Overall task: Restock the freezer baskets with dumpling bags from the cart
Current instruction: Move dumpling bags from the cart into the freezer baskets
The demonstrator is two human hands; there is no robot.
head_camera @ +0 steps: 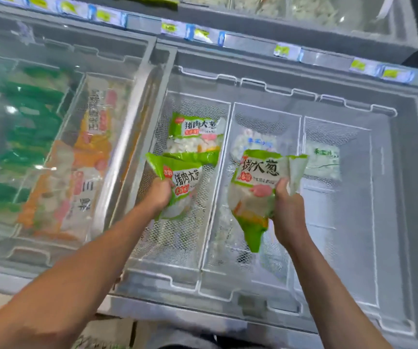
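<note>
My left hand (159, 195) grips a green-and-white dumpling bag (180, 185) over the left wire basket (218, 172) of the open freezer. Another bag of the same kind (194, 136) lies flat at the far end of that basket. My right hand (288, 210) grips a third green dumpling bag (255, 190), tilted, above the middle basket (265, 114). Under it a pale bag with blue print (253, 144) lies in the middle basket. The right basket (369, 172) holds a pale bag with green print (322, 159). The cart is out of view.
To the left, a closed glass lid (52, 122) covers orange-labelled bags (87, 159) and green packs (26, 122). A metal divider (132, 122) separates the two freezer halves. Price tags (283, 50) line the back rail, with another freezer behind. A cardboard box edge (112, 331) shows below the freezer front.
</note>
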